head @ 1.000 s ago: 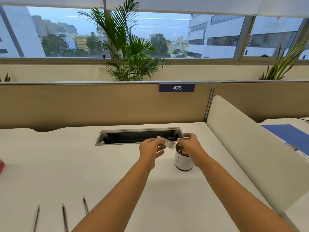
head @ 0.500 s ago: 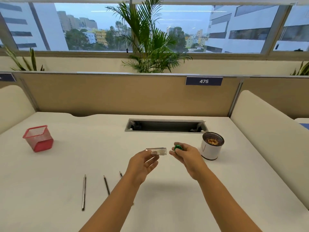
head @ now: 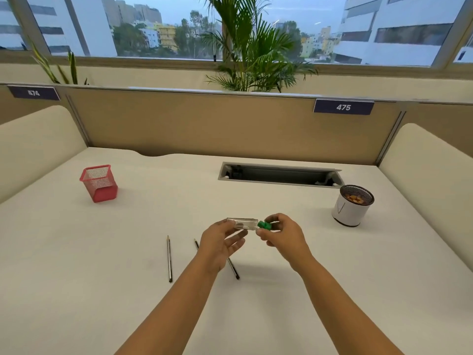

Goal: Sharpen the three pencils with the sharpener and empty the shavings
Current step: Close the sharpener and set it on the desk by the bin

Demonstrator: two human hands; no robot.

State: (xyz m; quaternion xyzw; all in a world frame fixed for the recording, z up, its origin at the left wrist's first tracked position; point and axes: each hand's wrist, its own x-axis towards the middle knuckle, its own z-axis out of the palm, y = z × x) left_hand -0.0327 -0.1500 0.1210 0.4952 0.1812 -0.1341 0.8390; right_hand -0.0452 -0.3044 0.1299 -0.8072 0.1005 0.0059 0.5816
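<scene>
Over the white desk we pinch, left hand at 9 o'clock, the light, slippery clear plastic case and, right hand, its green sharpener block.

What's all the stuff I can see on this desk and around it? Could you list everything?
clear shavings case: one, transparent, held above the desk
green sharpener: one, at the case's right end
pencils: two visible, dark, on the desk; one partly under the left hand
white bin: one, shavings inside, right side
red mesh holder: one, left side
cable slot: one, grey, at the back
potted palm: one, green, by the window
left hand: holds the case
right hand: pinches the sharpener
</scene>
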